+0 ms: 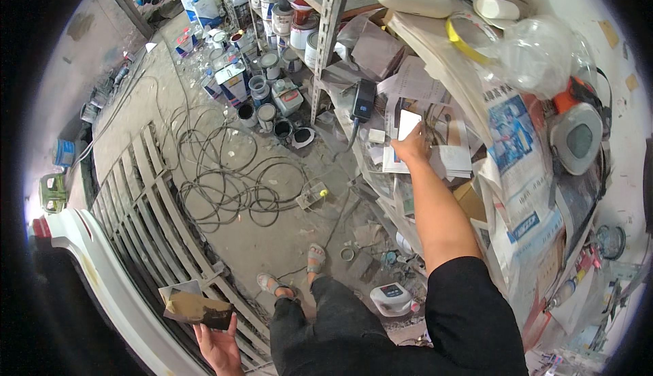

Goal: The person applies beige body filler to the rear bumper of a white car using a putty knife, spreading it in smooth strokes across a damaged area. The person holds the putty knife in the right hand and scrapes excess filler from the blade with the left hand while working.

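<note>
My left hand (221, 347), low on the left, is closed on the lower edge of a flat rectangular plate (197, 306). Tan-brown and dark patches cover much of the plate, and its upper corner is pale grey. My right arm reaches forward to the shelf, where my right hand (413, 149) grips a small white flat rectangular piece (409, 123) with rounded corners. I cannot make out its kind. Beneath that hand lie printed sheets of paper (454, 150). Close by on the left are a dark box-shaped device with a cable (364, 100) and a small whitish block (377, 136).
Paint cans (270, 63) and bottles crowd the floor ahead. Coiled hose (248, 178) spreads over the ground beside a metal grate (146, 192). A white curved panel (102, 260) stands left. Newspaper (513, 151), yellow tape (469, 36) and a respirator mask (577, 138) fill the right side.
</note>
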A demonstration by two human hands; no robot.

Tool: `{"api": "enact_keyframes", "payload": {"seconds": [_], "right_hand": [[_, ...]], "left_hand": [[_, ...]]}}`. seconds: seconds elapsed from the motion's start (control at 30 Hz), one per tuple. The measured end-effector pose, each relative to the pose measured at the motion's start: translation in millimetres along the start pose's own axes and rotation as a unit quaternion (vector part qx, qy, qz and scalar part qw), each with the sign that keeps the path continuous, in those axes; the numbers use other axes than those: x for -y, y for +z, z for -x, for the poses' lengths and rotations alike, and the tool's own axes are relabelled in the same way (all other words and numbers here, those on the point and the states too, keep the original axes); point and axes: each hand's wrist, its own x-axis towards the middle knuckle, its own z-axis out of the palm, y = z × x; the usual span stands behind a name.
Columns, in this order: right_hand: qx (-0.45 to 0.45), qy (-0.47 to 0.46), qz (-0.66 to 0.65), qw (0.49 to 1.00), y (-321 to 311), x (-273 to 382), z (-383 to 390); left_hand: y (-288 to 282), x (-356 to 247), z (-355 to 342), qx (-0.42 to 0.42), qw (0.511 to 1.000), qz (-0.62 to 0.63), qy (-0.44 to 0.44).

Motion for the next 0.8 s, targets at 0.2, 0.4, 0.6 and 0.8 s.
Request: {"api": "enact_keyframes", "payload": {"seconds": [0.2, 0.4, 0.6, 0.8], "right_hand": [[0.048, -0.009, 0.088, 0.995, 20.3, 20.7, -3.9], [0.032, 0.027, 0.113, 0.993, 25.7, 20.2, 1.3], [0.021, -0.026, -0.051, 0.998, 12.9, -26.4, 33.0], [-0.074, -0.150, -0.112, 0.979, 49.9, -79.4, 113.5]], "left_hand": [[3.8, 6.0, -3.6, -0.036, 0.999, 0.005, -0.018], [7.7, 6.8, -4.4, 0.007, 1.000, 0.009, -0.028], [12.1, 5.4, -5.9, -0.002, 0.999, 0.021, -0.037], [35.1, 5.7, -4.0, 0.062, 0.996, -0.001, -0.062]]}}
